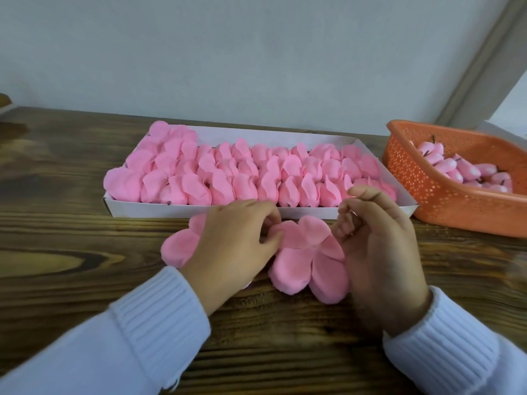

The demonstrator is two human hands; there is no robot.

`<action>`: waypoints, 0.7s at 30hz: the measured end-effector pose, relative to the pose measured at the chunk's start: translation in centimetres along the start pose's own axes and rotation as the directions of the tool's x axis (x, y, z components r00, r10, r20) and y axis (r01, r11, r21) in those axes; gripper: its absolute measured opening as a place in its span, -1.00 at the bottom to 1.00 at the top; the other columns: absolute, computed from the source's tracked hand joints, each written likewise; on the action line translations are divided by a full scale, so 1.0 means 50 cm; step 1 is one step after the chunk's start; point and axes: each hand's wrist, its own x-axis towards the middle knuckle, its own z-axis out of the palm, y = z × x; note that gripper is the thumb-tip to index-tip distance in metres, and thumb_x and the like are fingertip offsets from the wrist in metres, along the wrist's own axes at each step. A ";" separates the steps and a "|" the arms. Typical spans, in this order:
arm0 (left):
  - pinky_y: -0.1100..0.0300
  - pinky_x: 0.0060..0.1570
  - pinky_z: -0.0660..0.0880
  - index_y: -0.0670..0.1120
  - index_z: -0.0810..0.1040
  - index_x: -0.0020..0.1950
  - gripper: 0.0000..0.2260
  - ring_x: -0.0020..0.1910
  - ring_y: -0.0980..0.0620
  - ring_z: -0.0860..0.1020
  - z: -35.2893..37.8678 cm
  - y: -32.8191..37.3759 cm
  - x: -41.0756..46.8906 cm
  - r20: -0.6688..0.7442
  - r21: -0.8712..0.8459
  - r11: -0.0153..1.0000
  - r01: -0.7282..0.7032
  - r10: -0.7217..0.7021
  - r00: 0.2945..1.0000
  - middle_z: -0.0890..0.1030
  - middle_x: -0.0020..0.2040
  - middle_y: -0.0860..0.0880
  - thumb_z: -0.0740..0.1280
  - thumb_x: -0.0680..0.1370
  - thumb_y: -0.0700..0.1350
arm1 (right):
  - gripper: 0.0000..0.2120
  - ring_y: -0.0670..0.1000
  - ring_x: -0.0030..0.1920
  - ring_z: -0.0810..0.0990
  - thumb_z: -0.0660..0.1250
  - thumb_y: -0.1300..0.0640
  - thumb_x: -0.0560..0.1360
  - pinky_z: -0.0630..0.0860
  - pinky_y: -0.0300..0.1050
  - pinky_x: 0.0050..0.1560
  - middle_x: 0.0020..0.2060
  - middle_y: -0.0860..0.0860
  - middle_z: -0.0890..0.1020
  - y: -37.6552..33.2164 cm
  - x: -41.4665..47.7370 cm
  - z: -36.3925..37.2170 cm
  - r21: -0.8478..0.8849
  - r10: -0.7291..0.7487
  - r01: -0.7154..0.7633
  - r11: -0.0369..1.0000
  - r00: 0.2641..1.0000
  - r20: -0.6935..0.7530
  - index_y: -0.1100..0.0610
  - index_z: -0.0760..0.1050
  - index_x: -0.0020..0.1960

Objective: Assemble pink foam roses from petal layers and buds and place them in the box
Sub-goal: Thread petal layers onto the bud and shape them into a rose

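Petal layers (302, 260) lie stacked on the desk (71, 252) at lower centre, just below the white box (256, 213) of roses (242, 172). Left hand (236, 243) fingers curl and pinch the stack's left edge. Right hand (379, 252) fingers are loosely curled against its right edge; whether they grip cannot be determined. Buds (467, 172) fill the orange basket (445, 206) at right.
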 end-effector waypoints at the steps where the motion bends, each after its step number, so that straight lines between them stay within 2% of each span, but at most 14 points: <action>1: 0.01 0.10 0.41 0.05 0.59 -0.09 -0.96 -0.09 0.08 0.53 -0.001 -0.001 -0.001 -0.017 0.030 0.999 -0.025 0.025 1.000 0.60 -0.16 0.14 0.39 0.48 -0.04 | -0.73 -0.09 -0.46 0.36 0.13 0.44 0.52 0.38 -0.30 -0.43 -0.45 0.00 0.49 0.000 -0.001 0.000 -0.006 0.000 0.000 1.000 1.000 -0.001 0.15 0.49 -0.14; 5: 0.09 0.02 0.26 0.04 0.60 -0.09 -0.96 -0.07 0.05 0.52 -0.003 0.002 -0.004 -0.064 0.118 0.988 -0.098 0.106 0.992 0.61 -0.15 0.14 0.40 0.48 -0.05 | -0.73 -0.09 -0.45 0.37 0.13 0.44 0.53 0.38 -0.30 -0.42 -0.44 0.00 0.49 0.000 -0.002 0.001 -0.039 0.005 -0.005 0.999 1.000 0.000 0.15 0.49 -0.14; 9: 0.07 0.05 0.21 0.07 0.60 0.01 -0.88 -0.10 0.03 0.56 -0.001 0.007 -0.010 -0.070 0.199 0.974 -0.109 0.125 0.990 0.65 -0.17 0.13 0.40 0.48 -0.04 | -0.73 -0.09 -0.45 0.38 0.13 0.43 0.53 0.39 -0.30 -0.42 -0.44 0.00 0.49 0.001 -0.003 0.000 -0.047 0.010 -0.009 0.999 1.000 0.004 0.15 0.49 -0.15; 14: 0.08 0.00 0.20 0.02 0.60 -0.13 -0.95 -0.23 0.02 0.59 -0.001 0.013 -0.014 -0.083 0.232 0.964 -0.130 0.152 0.985 0.64 -0.29 0.11 0.45 0.45 -0.07 | -0.73 -0.09 -0.45 0.38 0.14 0.43 0.53 0.39 -0.29 -0.42 -0.44 0.01 0.49 0.002 -0.001 -0.002 -0.061 0.021 -0.021 0.998 1.000 -0.001 0.14 0.50 -0.17; 18: 0.08 -0.07 0.19 0.01 0.56 -0.20 -0.89 -0.32 0.03 0.52 0.001 0.012 -0.012 -0.093 0.240 0.963 -0.127 0.153 0.984 0.48 -0.39 0.15 0.48 0.42 -0.09 | -0.73 -0.09 -0.44 0.38 0.14 0.42 0.53 0.39 -0.28 -0.41 -0.43 0.01 0.49 0.002 -0.001 -0.003 -0.066 0.020 -0.020 0.998 1.000 0.000 0.14 0.50 -0.17; 21: 0.12 -0.10 0.19 0.00 0.54 -0.22 -0.89 -0.25 0.09 0.37 0.001 0.008 -0.010 -0.101 0.236 0.961 -0.143 0.171 0.980 0.37 -0.32 0.19 0.47 0.42 -0.08 | -0.73 -0.09 -0.44 0.38 0.15 0.43 0.53 0.39 -0.28 -0.42 -0.43 0.01 0.49 0.002 -0.001 -0.003 -0.086 0.007 -0.008 0.996 1.000 -0.004 0.14 0.51 -0.17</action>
